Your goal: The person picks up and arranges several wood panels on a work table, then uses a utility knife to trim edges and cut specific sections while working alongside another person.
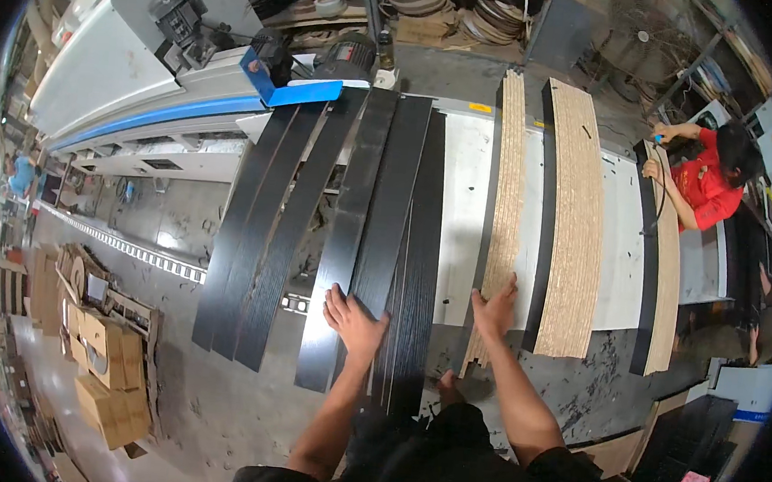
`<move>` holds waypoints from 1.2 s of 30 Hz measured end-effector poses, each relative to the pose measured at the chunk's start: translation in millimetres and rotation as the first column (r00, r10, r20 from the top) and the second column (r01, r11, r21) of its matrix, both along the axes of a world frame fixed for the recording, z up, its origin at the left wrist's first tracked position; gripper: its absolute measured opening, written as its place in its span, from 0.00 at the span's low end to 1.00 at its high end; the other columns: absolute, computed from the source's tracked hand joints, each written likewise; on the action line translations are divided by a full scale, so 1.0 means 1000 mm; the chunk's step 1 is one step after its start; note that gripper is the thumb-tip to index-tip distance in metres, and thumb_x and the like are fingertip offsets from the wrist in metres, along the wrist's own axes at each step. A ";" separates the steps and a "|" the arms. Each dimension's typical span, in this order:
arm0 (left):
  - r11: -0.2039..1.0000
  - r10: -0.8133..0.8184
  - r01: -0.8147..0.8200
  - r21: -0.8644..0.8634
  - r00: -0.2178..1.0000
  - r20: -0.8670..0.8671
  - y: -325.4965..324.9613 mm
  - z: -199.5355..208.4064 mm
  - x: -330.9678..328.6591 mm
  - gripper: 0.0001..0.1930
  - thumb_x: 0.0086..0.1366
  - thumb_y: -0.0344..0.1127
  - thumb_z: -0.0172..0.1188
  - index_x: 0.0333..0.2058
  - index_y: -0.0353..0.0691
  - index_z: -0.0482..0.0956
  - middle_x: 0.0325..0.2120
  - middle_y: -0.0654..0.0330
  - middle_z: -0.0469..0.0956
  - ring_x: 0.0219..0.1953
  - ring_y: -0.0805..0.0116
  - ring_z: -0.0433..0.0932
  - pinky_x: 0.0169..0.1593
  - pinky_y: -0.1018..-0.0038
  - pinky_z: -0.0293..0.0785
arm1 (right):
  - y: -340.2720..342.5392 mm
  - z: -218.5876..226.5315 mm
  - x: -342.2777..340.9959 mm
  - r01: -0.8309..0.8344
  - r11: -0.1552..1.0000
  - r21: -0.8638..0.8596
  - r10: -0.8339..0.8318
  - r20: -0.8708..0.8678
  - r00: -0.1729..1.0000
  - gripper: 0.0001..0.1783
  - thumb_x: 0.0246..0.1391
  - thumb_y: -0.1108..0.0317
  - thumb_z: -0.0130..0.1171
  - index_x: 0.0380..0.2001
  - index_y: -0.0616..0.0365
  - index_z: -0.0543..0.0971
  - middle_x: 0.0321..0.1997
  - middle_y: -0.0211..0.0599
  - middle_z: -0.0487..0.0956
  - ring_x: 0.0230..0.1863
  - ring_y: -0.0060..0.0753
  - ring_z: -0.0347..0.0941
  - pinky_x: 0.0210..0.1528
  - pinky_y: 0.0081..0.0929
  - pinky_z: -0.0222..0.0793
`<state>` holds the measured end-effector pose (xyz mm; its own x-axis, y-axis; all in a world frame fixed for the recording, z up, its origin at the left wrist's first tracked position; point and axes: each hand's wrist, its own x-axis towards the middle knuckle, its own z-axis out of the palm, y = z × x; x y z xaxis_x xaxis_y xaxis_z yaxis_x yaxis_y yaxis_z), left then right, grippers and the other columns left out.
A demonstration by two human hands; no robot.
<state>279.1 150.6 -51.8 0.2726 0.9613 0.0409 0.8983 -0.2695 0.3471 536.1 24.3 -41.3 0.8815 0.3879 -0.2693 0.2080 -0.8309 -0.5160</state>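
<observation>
Long black boards lie side by side in front of me, some overlapping. My left hand [357, 325] rests on the near part of a black board [347, 238], fingers spread. To the right stands a narrow stack of boards [509, 178], tan raw edges up and a black face on its left. My right hand [495, 313] straddles its near end, thumb on the left side and fingers on the right. Further right is a wider stack of boards [573, 219], also edges up.
A white-topped table [461, 238] supports the stacks. At its right side a person in red [715, 185] handles a third stack [666, 272] with a blue-tipped tool. A machine with a blue strip [178, 120] stands far left. Cardboard boxes [111, 392] sit on the left floor.
</observation>
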 end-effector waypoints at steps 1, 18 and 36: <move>0.998 0.004 -0.005 -0.069 1.000 -0.012 0.001 0.010 0.005 0.52 0.46 0.50 0.79 0.64 0.22 0.67 0.74 0.36 0.53 0.77 0.38 0.47 0.78 0.42 0.38 | -0.003 -0.007 0.002 0.008 1.000 0.003 -0.008 0.003 1.000 0.62 0.56 0.53 0.72 0.78 0.66 0.43 0.76 0.70 0.59 0.76 0.68 0.59 0.72 0.52 0.65; 0.975 0.162 -0.085 -0.205 0.903 0.397 -0.008 0.014 0.193 0.24 0.70 0.46 0.65 0.57 0.35 0.77 0.51 0.43 0.81 0.51 0.38 0.81 0.54 0.51 0.77 | -0.019 -0.021 0.014 -0.007 0.998 0.070 0.003 0.058 0.998 0.56 0.65 0.34 0.57 0.77 0.65 0.49 0.76 0.63 0.60 0.73 0.64 0.63 0.67 0.54 0.70; 0.974 0.180 -0.193 -0.116 0.977 -0.119 0.116 0.008 0.032 0.56 0.55 0.65 0.74 0.67 0.22 0.63 0.62 0.33 0.74 0.69 0.39 0.69 0.79 0.47 0.44 | -0.006 -0.017 0.002 -0.003 0.983 0.184 -0.024 0.148 0.989 0.62 0.51 0.52 0.75 0.76 0.69 0.48 0.73 0.68 0.62 0.66 0.70 0.70 0.66 0.55 0.71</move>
<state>310.9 267.0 -44.0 0.0842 0.9910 -0.1036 0.9622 -0.0538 0.2670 538.2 18.1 -58.8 0.9105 0.4091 -0.0601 0.2859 -0.7280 -0.6231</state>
